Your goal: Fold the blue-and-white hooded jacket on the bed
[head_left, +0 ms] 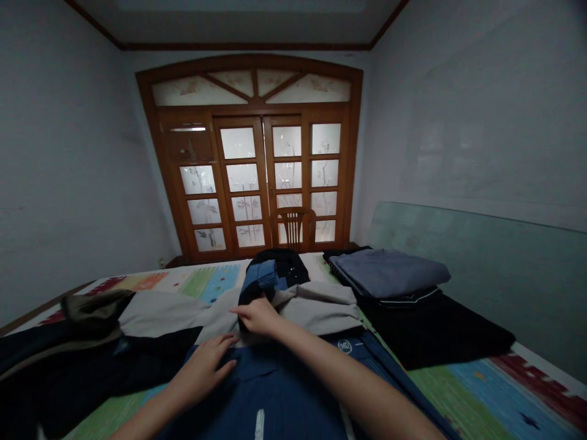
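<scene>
Logging largest to smallest, clock centred on the hands, 12 straight ahead. We see wide brown wooden doors with frosted panes at 12, well back. Below, a flat surface under a multicoloured striped patterned cover. On it, right under the hands, lies the main item: a navy-blue and light-grey fabric garment. Its navy part runs from 6 up to the hands; its grey part makes a long band from about 10 to 2, so that axis crosses in front of us.

At 8 to 9 we have a dark navy, crumpled cloth heap; can't tell whether it joins the garment. At 2 to 3, a black, flat folded cloth with a grey-blue folded cloth on top. Brown slat-backed wooden chair at 12.

Key relation: the black fabric piece with a blue ribbed patch sits at 12, its near end reaching back to the right hand, clearly the nearer one. That hand is curled at the black edge, index finger towards 9; we can't tell whether cloth is pinched. Left hand, at 7, lies loose, fingers spread, grasping nothing, by the grey-navy border.
</scene>
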Demonstrator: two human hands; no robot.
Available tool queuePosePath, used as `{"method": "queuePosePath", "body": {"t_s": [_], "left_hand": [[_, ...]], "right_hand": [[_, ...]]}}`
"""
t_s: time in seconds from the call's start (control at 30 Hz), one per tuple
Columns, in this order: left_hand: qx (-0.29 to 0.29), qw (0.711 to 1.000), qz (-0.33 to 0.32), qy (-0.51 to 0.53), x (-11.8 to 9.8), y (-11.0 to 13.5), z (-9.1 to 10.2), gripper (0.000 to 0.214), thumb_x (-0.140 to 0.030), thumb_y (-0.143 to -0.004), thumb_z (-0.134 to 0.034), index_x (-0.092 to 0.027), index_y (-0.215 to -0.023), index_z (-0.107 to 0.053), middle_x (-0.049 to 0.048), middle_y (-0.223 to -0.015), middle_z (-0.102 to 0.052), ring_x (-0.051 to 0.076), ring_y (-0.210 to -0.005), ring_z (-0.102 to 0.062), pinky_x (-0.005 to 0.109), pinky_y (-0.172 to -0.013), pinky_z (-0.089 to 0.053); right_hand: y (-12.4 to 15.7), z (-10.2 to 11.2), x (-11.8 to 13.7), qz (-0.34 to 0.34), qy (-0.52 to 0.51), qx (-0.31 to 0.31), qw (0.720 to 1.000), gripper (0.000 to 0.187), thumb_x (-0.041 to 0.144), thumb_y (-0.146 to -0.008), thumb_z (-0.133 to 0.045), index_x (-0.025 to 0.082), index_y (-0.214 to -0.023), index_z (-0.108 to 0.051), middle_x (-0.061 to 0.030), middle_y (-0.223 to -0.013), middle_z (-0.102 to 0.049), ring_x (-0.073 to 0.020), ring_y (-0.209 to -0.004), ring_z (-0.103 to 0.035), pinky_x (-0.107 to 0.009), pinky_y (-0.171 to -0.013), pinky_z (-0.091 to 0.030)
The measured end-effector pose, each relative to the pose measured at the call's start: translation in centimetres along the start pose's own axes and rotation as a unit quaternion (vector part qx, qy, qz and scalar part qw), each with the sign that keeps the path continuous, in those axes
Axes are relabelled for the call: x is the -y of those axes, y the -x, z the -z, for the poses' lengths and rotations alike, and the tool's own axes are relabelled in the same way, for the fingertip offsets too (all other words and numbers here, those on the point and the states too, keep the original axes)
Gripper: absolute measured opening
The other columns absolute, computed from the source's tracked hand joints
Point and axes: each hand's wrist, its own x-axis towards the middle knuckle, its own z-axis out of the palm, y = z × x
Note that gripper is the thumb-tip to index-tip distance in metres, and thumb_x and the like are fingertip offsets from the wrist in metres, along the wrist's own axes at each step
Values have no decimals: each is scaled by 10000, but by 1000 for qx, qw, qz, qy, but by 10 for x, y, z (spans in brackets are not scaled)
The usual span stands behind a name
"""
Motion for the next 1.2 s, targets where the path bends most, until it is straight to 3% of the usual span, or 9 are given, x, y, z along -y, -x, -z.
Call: {"method": "queuePosePath", "body": {"t_s": [0.1,0.23,0.37,0.6,0.77,0.9,1.0,1.07,1.2], "left_hand": [[-38,993,65,85,40,5,4,383,-402,-688,-422,-221,-1001,-548,51,-1043,-609,226,-991,-535,393,-905,-386],[-79,979,114,151,57,-1,-1,592,-448,-644,-422,-112,-1131,-427,121,-1037,-595,232,-927,-565,391,-877,-410],[-113,978,106,139,37,-21,-9,704,-473,-653,-433,-68,-1216,-307,175,-1181,-471,241,-974,-540,391,-878,-403],[-190,972,56,-129,-24,-73,-27,716,-321,-642,-580,-134,-1262,-273,172,-1333,-258,304,-1193,-311,406,-927,-337],[-166,957,60,-229,-44,-99,-31,492,-173,-746,-444,-120,-1226,-353,172,-1124,-488,274,-991,-503,366,-776,-425],[-153,980,83,-98,-41,-102,-22,428,-118,-761,-355,-109,-1189,-380,129,-1039,-556,201,-915,-550,284,-760,-422],[-165,982,79,41,-37,-90,-13,463,-127,-733,-351,-79,-1193,-362,50,-742,-586,176,-717,-574,267,-662,-432],[-182,971,78,133,-33,-73,-5,528,-165,-721,-355,-63,-1235,-290,-49,-529,-456,152,-524,-523,253,-547,-423],[-201,946,56,249,-28,-18,9,645,-332,-737,-378,-119,-1298,-143,-114,-461,-288,108,-347,-385,213,-406,-367]], "right_hand": [[9,-35,0,32,1,29,999,329,183,-786,-425,223,-1088,-550,-66,-922,-648,-215,-891,-556,-439,-889,-302],[43,-42,-6,103,-18,18,994,445,200,-773,-439,211,-1216,-403,-68,-1052,-582,-179,-990,-487,-399,-946,-249],[88,-19,-31,109,19,9,994,510,194,-758,-442,213,-1256,-332,-86,-1180,-482,-177,-1096,-396,-383,-967,-220],[162,19,-107,-64,208,3,976,509,74,-671,-458,150,-1174,-436,-149,-1148,-474,-256,-1083,-392,-418,-896,-295],[197,33,-137,-130,309,-12,942,427,8,-721,-370,140,-1106,-504,-149,-1062,-531,-244,-943,-492,-356,-749,-399],[220,43,-149,-212,312,-44,925,456,24,-735,-355,150,-1155,-481,-134,-1071,-535,-237,-919,-502,-332,-730,-406],[230,49,-153,-261,256,-24,930,462,78,-770,-335,167,-1212,-435,-117,-1034,-560,-225,-912,-514,-319,-734,-410],[233,51,-154,-280,215,0,936,473,108,-788,-311,170,-1251,-388,-117,-1040,-560,-225,-919,-518,-320,-742,-411],[231,52,-157,-318,159,42,934,531,103,-779,-285,201,-1301,-295,-126,-1099,-530,-233,-968,-506,-331,-771,-400]]}}
